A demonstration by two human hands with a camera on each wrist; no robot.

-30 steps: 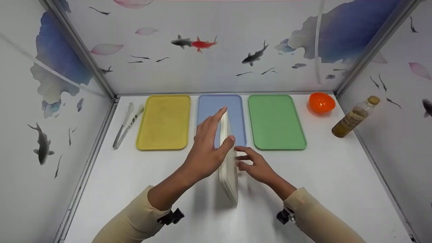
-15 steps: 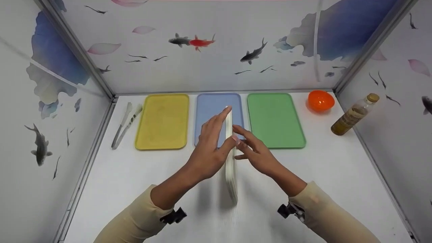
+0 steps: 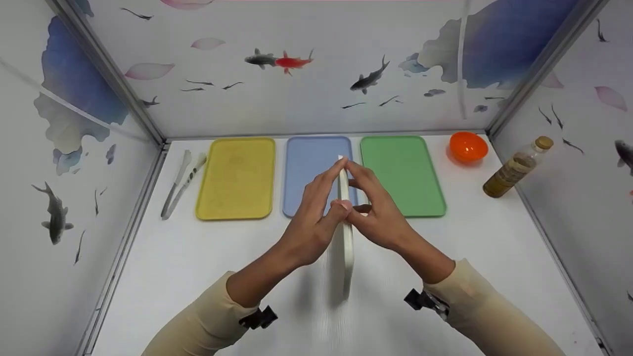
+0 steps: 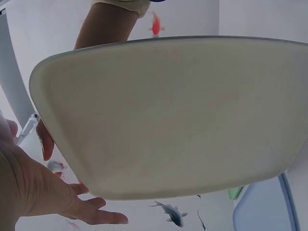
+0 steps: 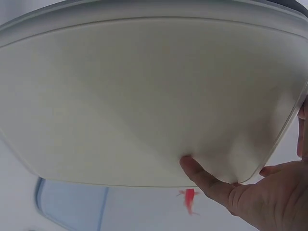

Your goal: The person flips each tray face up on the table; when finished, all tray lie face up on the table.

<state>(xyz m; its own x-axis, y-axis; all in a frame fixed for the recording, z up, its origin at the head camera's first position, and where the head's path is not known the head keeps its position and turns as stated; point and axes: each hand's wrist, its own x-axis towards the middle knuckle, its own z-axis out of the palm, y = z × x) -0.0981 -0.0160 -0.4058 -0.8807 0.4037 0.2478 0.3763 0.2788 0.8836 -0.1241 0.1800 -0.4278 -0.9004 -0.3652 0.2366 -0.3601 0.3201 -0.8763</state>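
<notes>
A cream-white tray [image 3: 348,252] stands on edge over the table, seen narrow side on in the head view. Its broad face [image 4: 168,115] fills much of the left wrist view. My left hand [image 3: 306,230] holds the tray from the left, index finger at the far top corner and thumb on the upper edge. From the right, my right hand [image 3: 378,217] grips the same edge, both thumbs meeting there. One finger [image 5: 207,182] of the right hand lies on the tray's face in the right wrist view. The hands partly hide the tray's upper edge.
Yellow [image 3: 235,178], blue [image 3: 316,153] and green trays [image 3: 403,175] lie in a row at the back. Tongs [image 3: 173,198] lie at the left. An orange bowl [image 3: 468,147] and an oil bottle [image 3: 517,168] stand at the right. Printed panels [image 3: 306,109] enclose the table.
The tray has turned from slightly angled to edge on and shifted a little right. My right hand has moved forward and left, from beside the tray onto its upper edge, meeting the left hand.
</notes>
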